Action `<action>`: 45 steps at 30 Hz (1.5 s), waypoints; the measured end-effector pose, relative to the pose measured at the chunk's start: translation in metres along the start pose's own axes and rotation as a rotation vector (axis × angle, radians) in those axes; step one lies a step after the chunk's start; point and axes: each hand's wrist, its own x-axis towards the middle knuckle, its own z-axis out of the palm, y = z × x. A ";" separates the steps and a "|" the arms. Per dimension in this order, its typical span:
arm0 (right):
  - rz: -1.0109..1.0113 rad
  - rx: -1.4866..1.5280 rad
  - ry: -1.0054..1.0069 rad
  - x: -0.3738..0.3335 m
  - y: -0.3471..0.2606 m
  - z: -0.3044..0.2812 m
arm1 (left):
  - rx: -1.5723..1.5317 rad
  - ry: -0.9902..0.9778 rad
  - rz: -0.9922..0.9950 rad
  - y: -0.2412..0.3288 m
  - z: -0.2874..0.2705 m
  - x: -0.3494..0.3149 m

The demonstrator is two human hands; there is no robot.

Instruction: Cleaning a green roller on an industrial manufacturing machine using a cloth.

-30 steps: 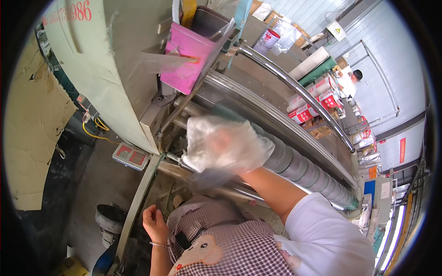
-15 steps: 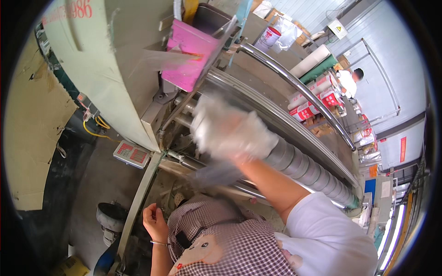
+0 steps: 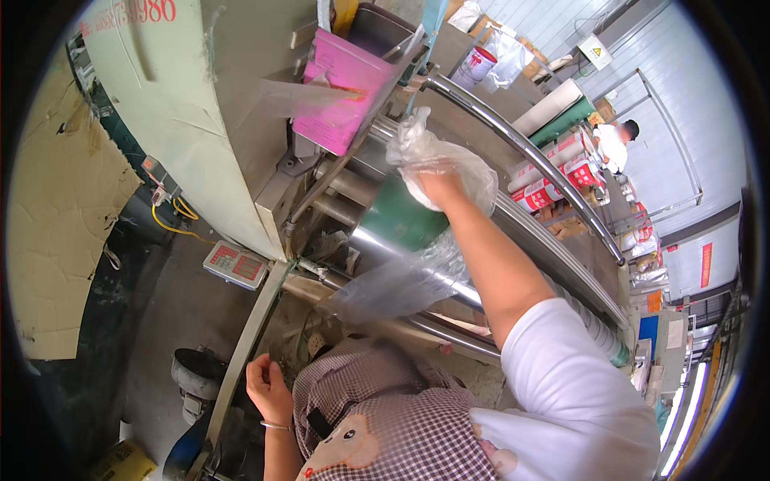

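Observation:
My right hand (image 3: 439,186) reaches out over the machine's rollers, its fingers closed in a crumpled bunch of clear plastic film (image 3: 480,164). Part of the film hangs down from the hand across a shiny metal roller (image 3: 377,250). Right under the hand is a green roller (image 3: 405,215), partly covered by film and arm. Low at the left, beside my checked apron (image 3: 377,425), my left hand (image 3: 269,389) is held with curled fingers. Whether anything small sits in those fingers is hidden.
A pink bin (image 3: 341,92) stands beyond the machine's pale side panel (image 3: 176,104). A curved metal rail (image 3: 525,152) crosses behind the rollers. On the floor at left lies a scale (image 3: 237,264). Wrapped rolls (image 3: 553,183) and a person (image 3: 613,147) are farther off.
My right hand with the film has shifted a little right and away from me, and the green roller now shows beneath it. The left hand has hardly moved.

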 end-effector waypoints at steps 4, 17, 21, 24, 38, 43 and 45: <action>0.287 0.188 -0.253 -0.057 -0.083 -0.047 | -0.027 0.029 -0.139 -0.028 -0.011 -0.017; 0.287 0.024 -0.273 -0.021 -0.039 -0.049 | -0.088 -0.064 0.021 0.018 0.025 0.023; 0.216 0.426 -0.106 -0.063 -0.089 -0.064 | 0.009 -0.068 0.020 0.007 0.012 0.009; 0.034 0.444 -0.102 -0.083 -0.124 -0.129 | 0.014 -0.048 -0.046 -0.008 0.014 0.006; -0.211 0.090 -0.002 -0.095 -0.100 -0.111 | -0.032 0.022 -0.012 -0.004 0.013 0.002; 0.212 0.173 -0.146 -0.028 -0.042 -0.040 | -0.087 0.000 -0.088 0.003 0.011 0.006; 0.083 0.138 -0.154 -0.015 -0.020 -0.028 | -0.076 0.016 -0.071 0.002 0.009 0.005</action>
